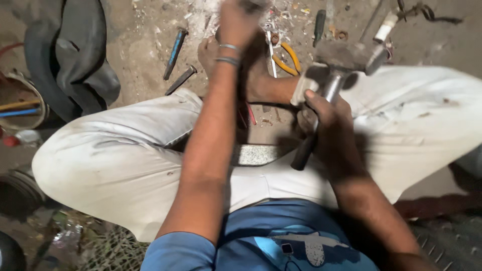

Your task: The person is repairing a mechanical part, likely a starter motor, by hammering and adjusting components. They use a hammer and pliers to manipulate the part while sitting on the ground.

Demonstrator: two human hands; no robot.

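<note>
I sit on the ground in white trousers [120, 150] with my legs folded. My right hand [324, 113] is shut on the handle of a hammer [334, 62], whose blurred metal head is raised over my right knee. My left hand [238, 20] reaches forward at the top of the view, blurred, with two bangles on the wrist; its fingers close around something small that I cannot make out. My bare foot [208, 52] rests just beside that hand on the dusty ground.
Two chisels [175, 45] lie on the ground at upper left. Yellow-handled pliers [286, 57] and a dark-handled tool [319, 25] lie ahead. A black rubber tube [75, 55] and a bucket [22, 100] stand at left. A speckled stone slab [256, 154] shows between my legs.
</note>
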